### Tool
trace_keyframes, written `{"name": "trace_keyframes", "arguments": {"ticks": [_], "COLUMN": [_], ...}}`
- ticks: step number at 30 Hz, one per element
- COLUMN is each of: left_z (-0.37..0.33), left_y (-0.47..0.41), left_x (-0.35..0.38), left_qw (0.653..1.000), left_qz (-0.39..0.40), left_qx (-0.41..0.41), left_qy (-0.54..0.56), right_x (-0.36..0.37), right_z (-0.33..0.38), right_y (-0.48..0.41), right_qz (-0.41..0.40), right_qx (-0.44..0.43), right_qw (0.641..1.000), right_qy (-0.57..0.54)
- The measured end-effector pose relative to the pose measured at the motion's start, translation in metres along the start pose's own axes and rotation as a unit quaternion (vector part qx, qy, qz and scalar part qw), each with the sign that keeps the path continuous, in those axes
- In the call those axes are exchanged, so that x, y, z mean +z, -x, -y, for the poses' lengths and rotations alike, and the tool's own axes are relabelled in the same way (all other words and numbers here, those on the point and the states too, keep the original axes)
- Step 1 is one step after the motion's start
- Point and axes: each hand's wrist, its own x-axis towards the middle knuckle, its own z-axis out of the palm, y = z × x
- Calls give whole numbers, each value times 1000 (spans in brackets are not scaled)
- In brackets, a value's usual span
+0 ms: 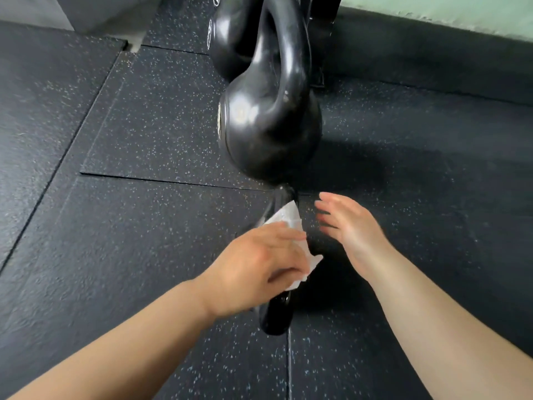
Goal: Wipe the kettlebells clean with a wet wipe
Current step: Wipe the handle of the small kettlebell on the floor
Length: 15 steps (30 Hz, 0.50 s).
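Observation:
Three glossy black kettlebells stand in a row on the rubber floor. The nearest kettlebell [276, 319] lies mostly under my hands, with only parts of its handle showing. The middle kettlebell [268, 125] stands just beyond it, and the far kettlebell [230, 33] is cut off by the top edge. My left hand [256, 269] holds a white wet wipe [288, 217] against the nearest handle, fingers and thumb curled round the wipe. My right hand [352, 226] hovers just right of that handle with straight fingers and holds nothing.
Dark speckled rubber floor tiles [144, 125] with visible seams spread out on both sides. A dark baseboard [432, 53] under a pale green wall runs along the upper right. A black rack foot [320, 39] stands behind the kettlebells.

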Motion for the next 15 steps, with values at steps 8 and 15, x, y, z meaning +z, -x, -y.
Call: {"name": "trace_keyframes", "arguments": {"ticks": [8,15], "left_z": [-23,-30], "left_y": [53,69], "left_x": [22,40], "left_qw": [981,983], "left_qz": [-60,-169], "left_qx": [141,-73], "left_qy": [-115,27], "right_x": [19,19], "right_z": [3,4], "right_y": [4,6], "right_qz": [51,54], "right_qx": [-115,-100], "right_qw": [986,988], "right_qy": [108,102]}}
